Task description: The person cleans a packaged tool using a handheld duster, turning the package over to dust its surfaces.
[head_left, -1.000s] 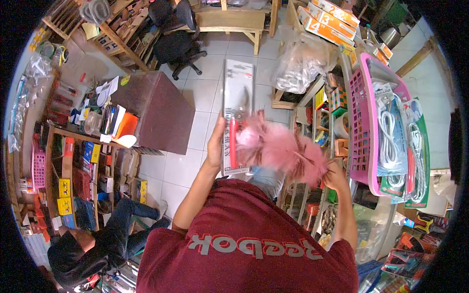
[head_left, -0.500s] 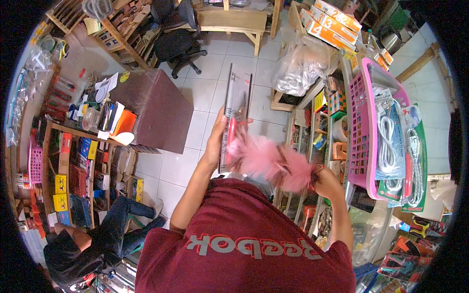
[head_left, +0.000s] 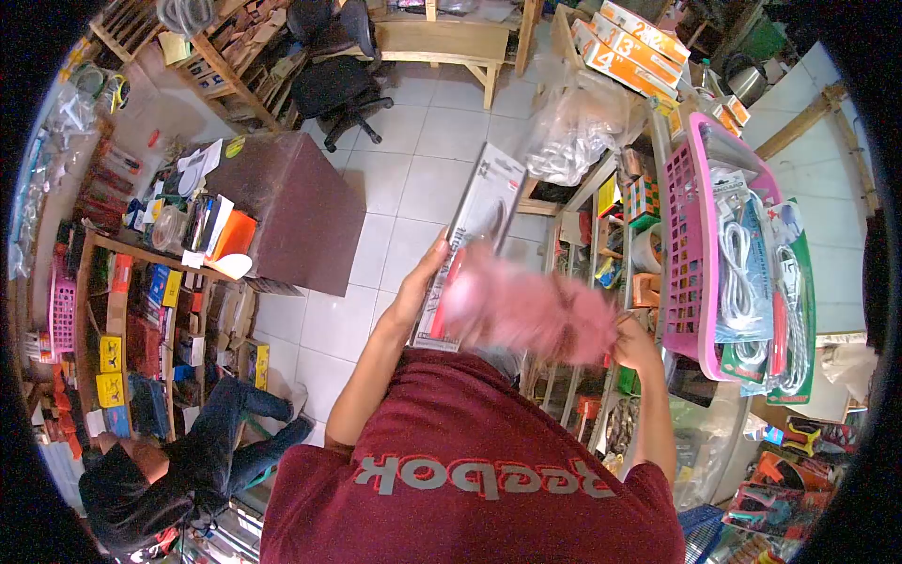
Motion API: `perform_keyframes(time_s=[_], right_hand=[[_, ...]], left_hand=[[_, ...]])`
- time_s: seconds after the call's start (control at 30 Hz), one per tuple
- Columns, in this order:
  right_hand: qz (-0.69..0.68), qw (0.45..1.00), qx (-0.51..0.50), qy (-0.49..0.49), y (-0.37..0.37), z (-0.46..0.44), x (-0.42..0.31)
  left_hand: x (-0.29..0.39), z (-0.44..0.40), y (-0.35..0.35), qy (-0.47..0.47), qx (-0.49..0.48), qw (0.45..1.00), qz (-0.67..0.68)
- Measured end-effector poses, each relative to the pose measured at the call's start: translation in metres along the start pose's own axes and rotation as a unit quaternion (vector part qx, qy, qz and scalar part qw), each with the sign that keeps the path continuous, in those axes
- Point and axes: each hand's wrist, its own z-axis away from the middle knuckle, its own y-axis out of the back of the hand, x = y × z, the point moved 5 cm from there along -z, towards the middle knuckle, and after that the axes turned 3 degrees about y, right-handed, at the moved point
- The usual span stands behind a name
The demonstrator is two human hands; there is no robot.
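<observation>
My left hand (head_left: 419,284) is closed around the side of a long, flat retail package (head_left: 498,183). Inside it is a tool with a red handle and a dark metal part; its exact kind I cannot make out. At the right, my right hand (head_left: 638,342) grips the end of a pink feather duster (head_left: 536,315). The duster's fluffy head is blurred by motion and lies across the lower part of the package, hiding some of it. Both things are held in front of my maroon shirt, above the tiled floor.
A pink basket (head_left: 692,244) of packaged cords stands at the right on a glass display case. Orange-white boxes (head_left: 631,52) are stacked behind it. At the left are a brown desk (head_left: 310,216) and shelves of goods. A seated person (head_left: 178,479) is at lower left, an office chair (head_left: 338,89) farther back.
The package has turned from nearly edge-on to showing its printed face, its top tilting right. The feather duster has shifted slightly over it and is now blurred.
</observation>
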Motion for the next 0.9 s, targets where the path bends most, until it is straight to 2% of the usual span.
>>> perform_keyframes(time_s=[0.03, 0.1, 0.13, 0.17, 0.23, 0.27, 0.33, 0.37, 0.4, 0.43, 0.5, 0.57, 0.6, 0.63, 0.7, 0.77, 0.83, 0.87, 0.9], right_hand=[[0.011, 0.999, 0.033, 0.036, 0.005, 0.002, 0.007], [0.283, 0.947, 0.074, 0.132, 0.017, 0.007, 0.001], [0.219, 0.968, 0.096, 0.071, 0.021, 0.004, 0.011], [0.152, 0.981, 0.118, 0.009, 0.022, 0.000, 0.017], [0.085, 0.985, 0.152, 0.001, 0.021, 0.001, 0.015], [0.088, 0.981, 0.163, 0.055, 0.013, 0.000, -0.017], [0.092, 0.985, 0.128, 0.070, 0.009, -0.001, -0.024], [0.091, 0.992, 0.079, 0.029, 0.010, -0.004, -0.013], [0.081, 0.994, 0.077, -0.001, 0.013, -0.003, -0.004], [0.072, 0.994, 0.075, -0.032, 0.016, -0.003, 0.003], [0.035, 0.984, 0.161, -0.073, 0.028, 0.000, -0.009], [0.025, 0.981, 0.180, -0.068, 0.020, 0.001, 0.026], [-0.058, 0.977, 0.200, -0.036, 0.012, 0.002, 0.029], [-0.071, 0.984, 0.163, -0.031, 0.006, 0.000, 0.050], [-0.096, 0.991, 0.088, -0.023, -0.008, -0.007, 0.066], [0.023, 0.993, 0.107, -0.041, 0.008, -0.002, 0.041], [0.124, 0.981, 0.147, -0.030, 0.020, 0.002, 0.023], [0.179, 0.970, 0.165, -0.006, 0.025, 0.005, 0.030], [0.138, 0.974, 0.179, 0.005, 0.022, 0.006, 0.045]], left_hand=[[-0.003, 0.001, -0.002, 0.012, -0.001, 1.000, 0.004], [-0.011, 0.009, -0.013, 0.066, -0.014, 0.995, 0.074], [-0.021, 0.009, -0.014, 0.097, -0.067, 0.986, 0.117], [-0.023, 0.010, -0.014, 0.109, -0.081, 0.984, 0.115], [-0.025, 0.009, -0.017, 0.135, -0.110, 0.978, 0.111], [-0.023, 0.009, -0.021, 0.130, -0.104, 0.978, 0.123], [-0.024, 0.012, -0.012, 0.122, -0.043, 0.990, 0.061], [-0.022, 0.014, -0.006, 0.116, -0.012, 0.993, 0.030], [-0.020, 0.014, -0.002, 0.110, 0.020, 0.994, -0.001], [-0.021, 0.013, -0.008, 0.124, -0.033, 0.991, 0.039], [-0.016, 0.016, -0.029, 0.151, -0.135, 0.972, 0.121], [-0.014, 0.018, -0.033, 0.140, -0.106, 0.978, 0.111], [-0.015, 0.020, -0.028, 0.141, -0.098, 0.979, 0.106], [-0.019, 0.022, -0.021, 0.143, -0.090, 0.981, 0.100], [-0.028, 0.018, 0.011, 0.072, -0.055, 0.995, -0.034], [-0.035, 0.017, 0.018, 0.068, -0.061, 0.996, -0.016], [-0.020, 0.021, -0.026, 0.130, -0.106, 0.973, 0.155], [-0.020, 0.021, -0.028, 0.131, -0.116, 0.972, 0.157], [-0.023, 0.021, -0.024, 0.134, -0.121, 0.972, 0.150]])
